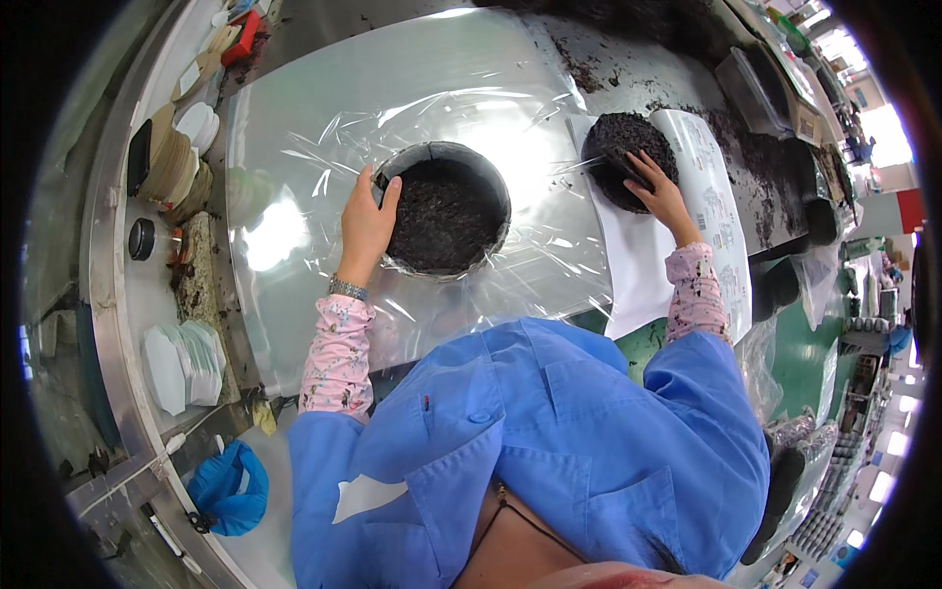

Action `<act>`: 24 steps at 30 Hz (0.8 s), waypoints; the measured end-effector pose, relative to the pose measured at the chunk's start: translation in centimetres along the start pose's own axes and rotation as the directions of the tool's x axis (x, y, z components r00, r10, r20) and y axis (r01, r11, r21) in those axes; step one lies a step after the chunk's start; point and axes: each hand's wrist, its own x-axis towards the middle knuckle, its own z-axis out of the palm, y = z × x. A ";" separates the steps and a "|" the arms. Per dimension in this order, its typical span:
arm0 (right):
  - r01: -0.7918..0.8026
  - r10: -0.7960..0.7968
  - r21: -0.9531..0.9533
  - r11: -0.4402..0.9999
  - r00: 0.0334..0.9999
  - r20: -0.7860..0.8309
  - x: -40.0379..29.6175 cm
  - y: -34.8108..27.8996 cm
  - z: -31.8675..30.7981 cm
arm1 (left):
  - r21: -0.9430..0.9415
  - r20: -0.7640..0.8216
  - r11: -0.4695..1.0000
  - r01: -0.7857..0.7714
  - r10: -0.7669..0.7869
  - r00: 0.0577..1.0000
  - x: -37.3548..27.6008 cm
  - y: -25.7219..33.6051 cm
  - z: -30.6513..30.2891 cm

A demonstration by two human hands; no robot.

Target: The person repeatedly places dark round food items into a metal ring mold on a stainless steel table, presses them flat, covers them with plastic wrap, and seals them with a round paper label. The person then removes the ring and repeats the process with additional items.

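A round ring mould stands on clear plastic film, with dark, flaky seaweed-like material filling its bottom. My left hand grips the mould's left rim, thumb over the inner side and fingers outside. To the right, a round, dark seaweed-like cake lies on white printed paper. My right hand has its thumb and fingers around a dark piece at the cake's right side. How far that piece is separate from the cake cannot be made out.
Clear film sheets cover the metal worktable. Stacked paper discs, a black-lidded jar and white cards line the left edge. A blue plastic-lined container sits lower left. A clear plastic bin stands upper right amid dark crumbs.
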 end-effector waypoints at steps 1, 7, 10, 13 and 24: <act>0.014 -0.014 0.000 1.000 0.999 -0.030 0.0 0.0 -0.2 | -0.007 0.000 1.000 -0.009 0.009 1.000 0.0 0.0 0.0; 0.358 -0.354 -0.065 0.931 0.849 -0.391 -0.2 -11.7 -3.2 | 0.014 -0.273 0.959 -0.282 0.274 0.922 -0.6 0.7 -2.4; 0.628 -0.695 -0.300 0.718 0.673 -0.254 -1.9 -21.5 -0.7 | -0.055 -0.363 0.922 -0.383 0.339 0.868 -3.5 5.6 -6.2; 0.819 -0.840 -0.247 0.518 0.541 0.034 -3.1 -26.5 5.7 | -0.161 -0.273 0.908 -0.386 0.335 0.902 -6.6 6.2 -7.9; 0.787 -0.699 -0.255 0.562 0.617 0.362 3.5 -26.1 14.8 | 0.446 0.415 0.820 -0.359 0.166 0.895 -3.7 3.0 -0.2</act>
